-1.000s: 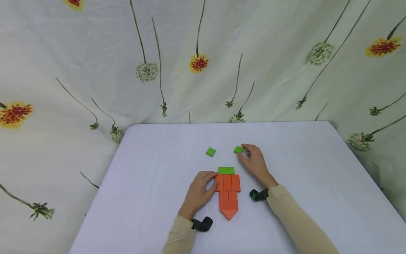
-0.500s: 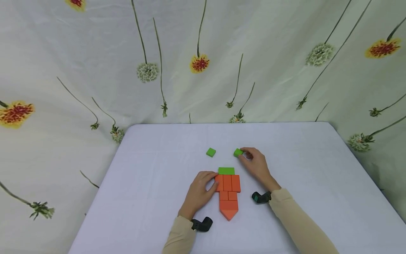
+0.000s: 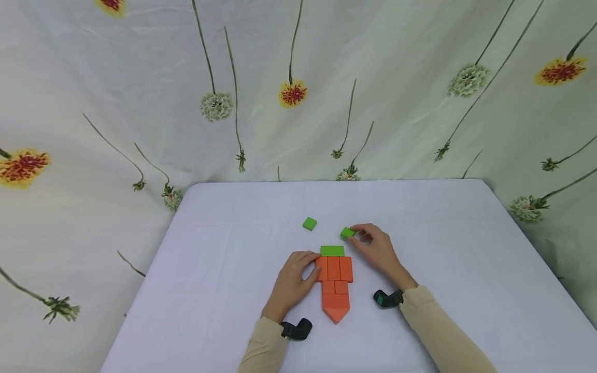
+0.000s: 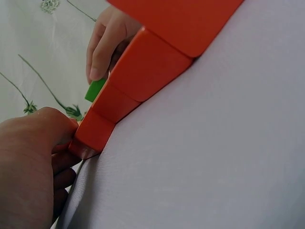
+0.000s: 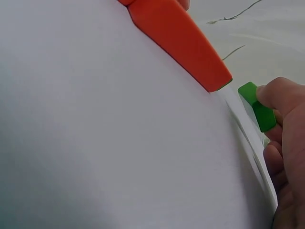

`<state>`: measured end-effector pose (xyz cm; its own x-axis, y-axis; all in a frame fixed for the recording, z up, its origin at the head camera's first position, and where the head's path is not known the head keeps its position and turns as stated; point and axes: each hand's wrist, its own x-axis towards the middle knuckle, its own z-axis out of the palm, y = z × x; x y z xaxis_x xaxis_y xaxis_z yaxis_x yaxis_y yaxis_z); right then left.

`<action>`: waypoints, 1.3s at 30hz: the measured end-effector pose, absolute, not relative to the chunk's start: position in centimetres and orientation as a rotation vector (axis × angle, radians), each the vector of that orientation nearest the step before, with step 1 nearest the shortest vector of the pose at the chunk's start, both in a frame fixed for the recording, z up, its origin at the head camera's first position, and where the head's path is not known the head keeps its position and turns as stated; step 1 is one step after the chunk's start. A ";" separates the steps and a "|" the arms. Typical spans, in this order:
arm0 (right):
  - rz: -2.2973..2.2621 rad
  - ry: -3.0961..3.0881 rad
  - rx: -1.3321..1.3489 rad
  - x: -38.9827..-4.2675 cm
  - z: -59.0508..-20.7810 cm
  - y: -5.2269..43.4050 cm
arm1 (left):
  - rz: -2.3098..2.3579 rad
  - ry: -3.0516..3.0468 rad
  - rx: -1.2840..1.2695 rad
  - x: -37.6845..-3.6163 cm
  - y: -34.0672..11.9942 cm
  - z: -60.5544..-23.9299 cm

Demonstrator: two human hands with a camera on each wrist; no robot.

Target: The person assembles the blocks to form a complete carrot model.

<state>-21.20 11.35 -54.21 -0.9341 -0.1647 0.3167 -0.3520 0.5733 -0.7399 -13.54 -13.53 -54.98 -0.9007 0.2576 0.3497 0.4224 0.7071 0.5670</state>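
A small green block (image 3: 347, 233) is pinched between the thumb and fingers of my right hand (image 3: 378, 251), just beyond and right of the block figure. In the right wrist view the same green block (image 5: 259, 107) shows beside the thumb. My left hand (image 3: 290, 280) is at the figure's upper left, thumb and index finger gripping the left orange block (image 3: 321, 268). The left wrist view has that orange block (image 4: 93, 132) against the fingers. Several orange blocks lie flat edge to edge, ending in an orange triangle (image 3: 336, 314) nearest me. A green rectangular block (image 3: 332, 250) tops the row.
Another small green block (image 3: 310, 224) lies farther back, left of the right hand. The white-covered table (image 3: 224, 233) ends before a flowered cloth backdrop (image 3: 396, 57). Black wrist devices (image 3: 298, 329) sit at both wrists, below the figure's sides.
My right hand has drawn the small green block slightly toward me and left, closer to the figure. The left hand and the orange blocks stay in place.
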 end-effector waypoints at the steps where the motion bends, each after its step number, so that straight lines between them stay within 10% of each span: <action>1: 1.283 -2.594 0.440 -21.1 -54.2 11.3 | -0.975 -2.667 -0.543 -13.5 -13.6 -55.0; 39: 1.120 -2.668 0.532 -19.6 -54.2 11.2 | -0.987 -2.700 -0.523 -13.5 -13.5 -54.8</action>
<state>-19.57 11.24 -54.18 -0.9154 -0.2496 0.3158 -0.4002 0.6480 -0.6480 -13.46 -13.52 -54.77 -0.9127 0.2533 0.3207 0.4004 0.7112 0.5778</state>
